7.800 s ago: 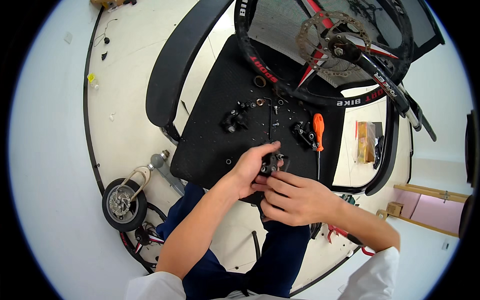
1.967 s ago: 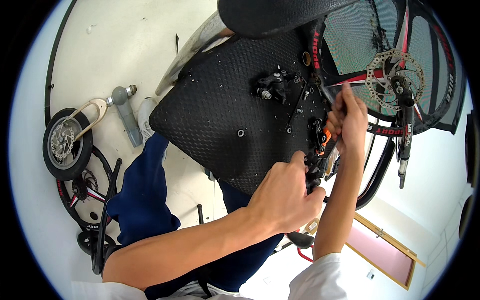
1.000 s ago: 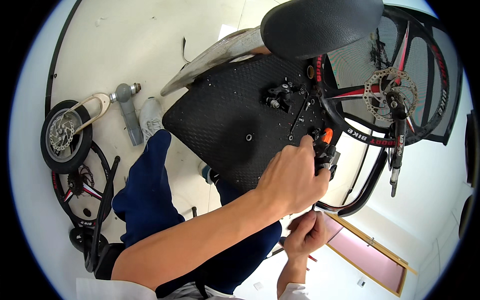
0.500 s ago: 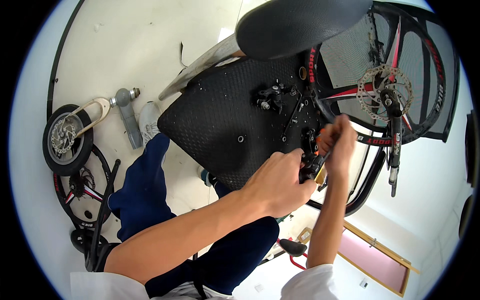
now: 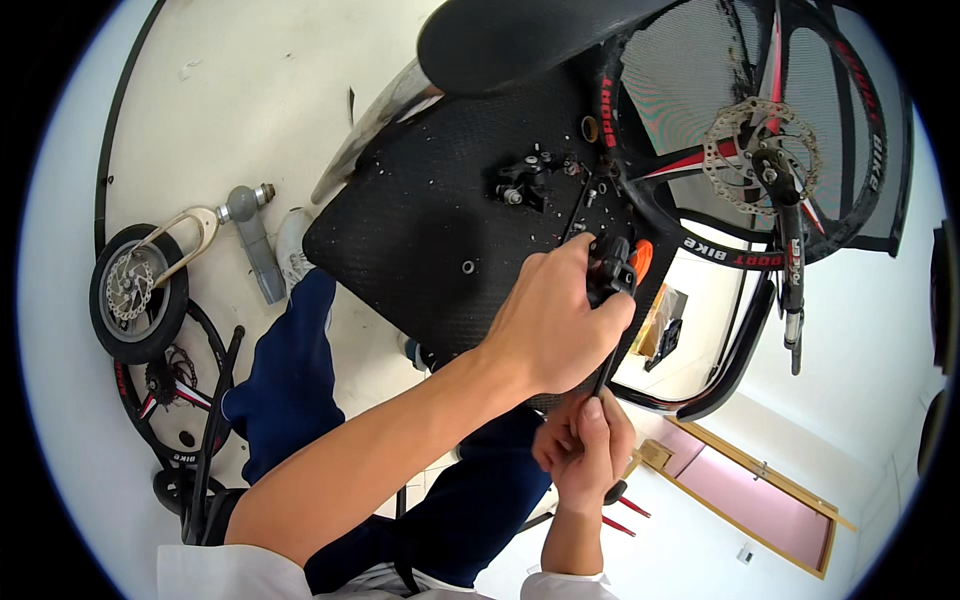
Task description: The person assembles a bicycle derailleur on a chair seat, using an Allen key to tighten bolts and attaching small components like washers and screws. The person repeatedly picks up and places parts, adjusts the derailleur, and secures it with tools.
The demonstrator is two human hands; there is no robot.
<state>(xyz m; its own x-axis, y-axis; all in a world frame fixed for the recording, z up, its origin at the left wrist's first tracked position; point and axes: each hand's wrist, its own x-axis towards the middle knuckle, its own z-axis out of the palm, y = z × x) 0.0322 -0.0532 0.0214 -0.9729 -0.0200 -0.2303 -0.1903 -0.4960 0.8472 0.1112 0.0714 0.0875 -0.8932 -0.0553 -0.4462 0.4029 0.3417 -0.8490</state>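
My left hand is closed round a small black bike part above a dark textured seat surface. An orange piece shows beside that part; whether the two are joined I cannot tell. Below and to the right, my right hand is closed in a pinch on a thin dark rod that runs up toward the black part. Its exact kind is unclear. A black brake caliper lies on the seat surface beyond my left hand.
Small screws and a ring are scattered on the dark surface. At the far right stands a black wheel with a disc rotor. A black saddle juts in at the top. Another small wheel rests on the floor at left.
My right hand has come down and toward me, away from the wheel, and the thin rod now shows in it. My left hand has lifted the black part slightly farther away.
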